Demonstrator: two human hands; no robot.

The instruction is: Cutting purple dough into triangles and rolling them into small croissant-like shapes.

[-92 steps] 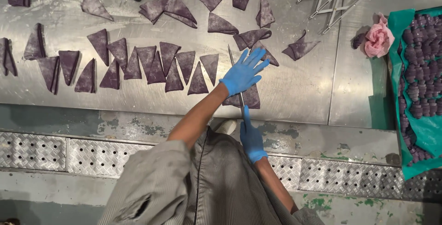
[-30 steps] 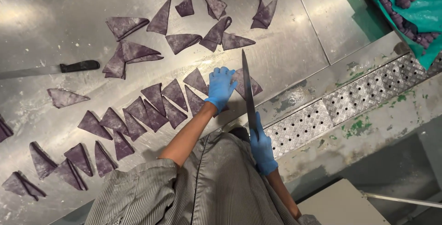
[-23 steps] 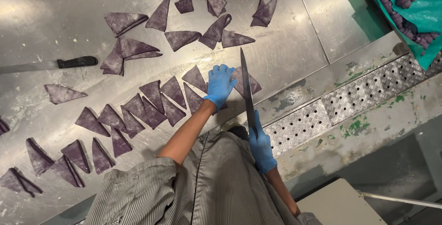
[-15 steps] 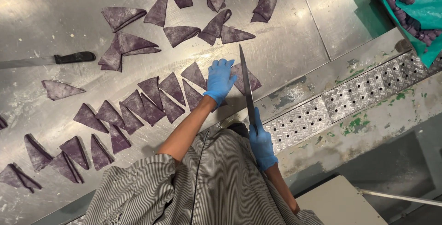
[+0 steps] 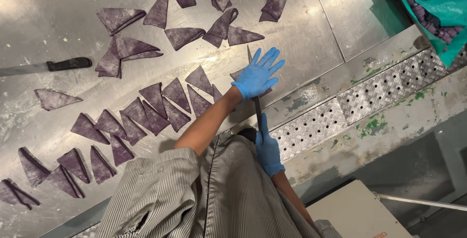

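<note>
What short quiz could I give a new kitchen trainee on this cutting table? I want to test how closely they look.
1. True or false: both hands wear blue gloves.
2. Which hand grips the long knife by its handle?
A. left hand
B. right hand
C. neither
3. Fill in: the second knife, lying untouched far from the hands, has a ____ handle.

Key:
1. True: the left hand lies flat, fingers spread, over a purple dough triangle on the steel table.
2. B: the right hand holds it, blade passing under the left hand.
3. black
</note>
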